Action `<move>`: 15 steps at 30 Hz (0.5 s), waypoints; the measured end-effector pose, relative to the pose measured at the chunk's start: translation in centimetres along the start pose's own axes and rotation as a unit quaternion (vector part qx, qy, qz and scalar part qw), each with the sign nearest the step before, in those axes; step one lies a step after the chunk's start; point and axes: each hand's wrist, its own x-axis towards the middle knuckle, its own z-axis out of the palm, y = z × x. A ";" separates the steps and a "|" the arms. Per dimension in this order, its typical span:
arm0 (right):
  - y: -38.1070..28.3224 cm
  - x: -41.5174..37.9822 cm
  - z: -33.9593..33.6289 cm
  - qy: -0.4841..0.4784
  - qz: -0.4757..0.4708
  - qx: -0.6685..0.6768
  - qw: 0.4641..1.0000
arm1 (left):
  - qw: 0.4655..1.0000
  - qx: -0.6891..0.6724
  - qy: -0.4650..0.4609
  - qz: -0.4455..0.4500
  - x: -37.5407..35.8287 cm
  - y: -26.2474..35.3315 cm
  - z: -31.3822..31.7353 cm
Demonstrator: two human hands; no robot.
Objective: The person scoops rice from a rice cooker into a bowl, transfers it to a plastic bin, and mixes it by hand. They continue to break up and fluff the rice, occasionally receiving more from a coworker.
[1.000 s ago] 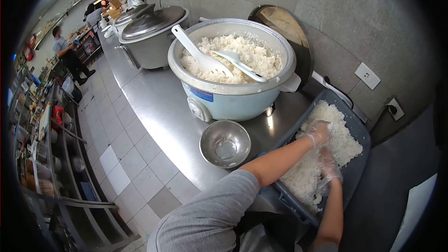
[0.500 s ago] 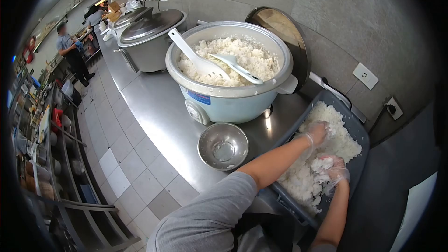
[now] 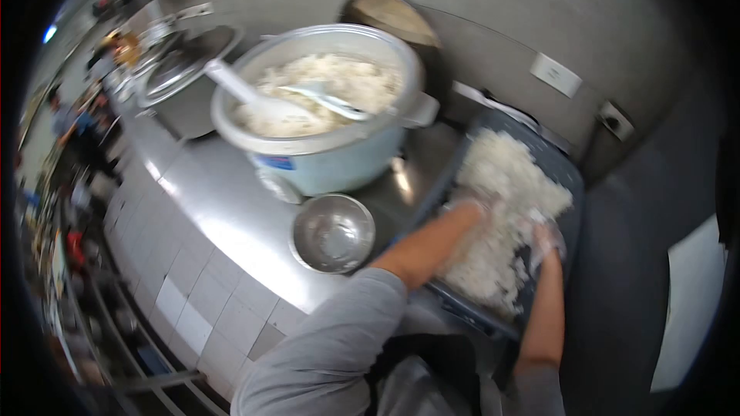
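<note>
A dark grey plastic tub (image 3: 572, 177) holds a broad mound of cooked white rice (image 3: 512, 169). My left hand (image 3: 472, 206), in a clear plastic glove, reaches into the left side of the rice; its fingers are blurred and partly buried. On the right side, my gloved right hand (image 3: 546, 240) touches the edge of the mound beside the tub wall, fingers stretched out. A dark patch of bare tub bottom shows near it. Left of the tub stands a steel bowl (image 3: 334, 233) with a little whitish residue inside.
Behind the bowl is a large rice cooker (image 3: 331, 156) full of rice, with a white slotted spatula (image 3: 258, 98) and a second white utensil (image 3: 327, 100) on top. A lidded cooker (image 3: 193, 69) sits farther left on the steel counter (image 3: 223, 216). A person (image 3: 73, 127) stands across the aisle.
The view has swung and blurred, shifting everything left and slightly up. My hands have moved farther apart in the rice, and the clump at my right hand is no longer seen there.
</note>
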 end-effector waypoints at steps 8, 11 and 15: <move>-4.6 -5.5 -1.2 -0.224 0.049 0.146 0.962 | 0.929 0.012 -0.362 0.073 0.4 -2.2 1.1; -8.1 -8.8 -2.8 -0.214 0.123 0.464 0.851 | 0.954 -0.050 -0.293 0.026 -0.6 -1.4 0.2; -8.1 -8.7 -2.3 -0.191 -0.049 0.579 0.791 | 0.953 -0.247 -0.156 -0.078 -2.5 0.4 -2.6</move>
